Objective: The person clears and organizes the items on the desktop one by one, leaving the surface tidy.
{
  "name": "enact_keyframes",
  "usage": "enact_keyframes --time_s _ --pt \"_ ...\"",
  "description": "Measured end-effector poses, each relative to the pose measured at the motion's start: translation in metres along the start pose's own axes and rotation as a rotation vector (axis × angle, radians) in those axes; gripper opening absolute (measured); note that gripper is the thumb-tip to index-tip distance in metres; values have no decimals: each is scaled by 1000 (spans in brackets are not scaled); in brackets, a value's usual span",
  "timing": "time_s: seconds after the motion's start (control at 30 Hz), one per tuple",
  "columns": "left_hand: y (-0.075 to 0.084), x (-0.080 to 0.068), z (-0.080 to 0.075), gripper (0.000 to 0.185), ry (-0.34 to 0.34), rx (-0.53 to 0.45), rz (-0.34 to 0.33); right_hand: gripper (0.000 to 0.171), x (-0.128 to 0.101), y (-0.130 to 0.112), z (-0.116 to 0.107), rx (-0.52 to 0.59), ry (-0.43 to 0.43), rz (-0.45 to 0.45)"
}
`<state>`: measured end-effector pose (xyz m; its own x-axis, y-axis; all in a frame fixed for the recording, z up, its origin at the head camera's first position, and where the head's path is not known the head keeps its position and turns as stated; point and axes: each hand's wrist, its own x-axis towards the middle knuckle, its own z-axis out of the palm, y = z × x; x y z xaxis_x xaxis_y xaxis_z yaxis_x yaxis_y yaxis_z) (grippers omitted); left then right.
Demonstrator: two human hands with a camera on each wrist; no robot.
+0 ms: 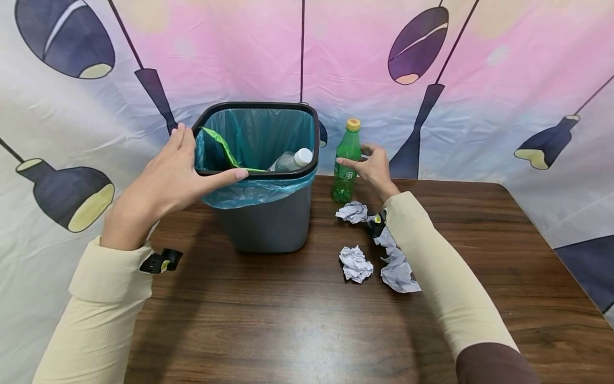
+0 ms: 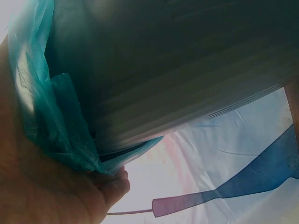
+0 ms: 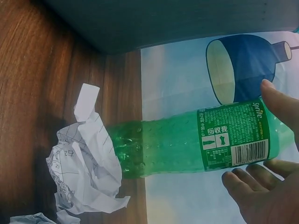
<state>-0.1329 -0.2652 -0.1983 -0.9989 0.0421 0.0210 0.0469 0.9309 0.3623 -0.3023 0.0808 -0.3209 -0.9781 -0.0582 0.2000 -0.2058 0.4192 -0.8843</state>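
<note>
In the head view my left hand (image 1: 168, 173) rests at the left corner of a dark grey trash bin (image 1: 268, 229), thumb along its front rim and straight fingers up its left side. A blue-green bag (image 2: 60, 126) lines the bin and folds out over the rim, against my palm in the left wrist view. My right hand (image 1: 376, 168) is at a green Sprite bottle (image 1: 349, 144) with a yellow cap, upright on the table. Its thumb (image 3: 275, 100) and its fingers lie on opposite sides of the label, spread rather than closed around it.
Inside the bin are a clear bottle with a white cap (image 1: 302, 157) and a bright green wrapper (image 1: 223, 144). Several crumpled papers (image 1: 356, 264) lie on the brown wooden table (image 1: 288, 314), partly under my right forearm. A patterned cloth (image 1: 355, 69) hangs behind.
</note>
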Motion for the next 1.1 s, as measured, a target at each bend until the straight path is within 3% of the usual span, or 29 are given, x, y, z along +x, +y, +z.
enact_keyframes --time_s 0.47,0.83,1.1 --pt "1 0 0 126 5 1 2 68 1 -1 1 -9 40 49" --pt "0 1 0 126 3 4 7 73 2 -7 -13 2 81 52" --pt "0 1 0 127 3 9 0 67 0 -21 -24 123 106 39"
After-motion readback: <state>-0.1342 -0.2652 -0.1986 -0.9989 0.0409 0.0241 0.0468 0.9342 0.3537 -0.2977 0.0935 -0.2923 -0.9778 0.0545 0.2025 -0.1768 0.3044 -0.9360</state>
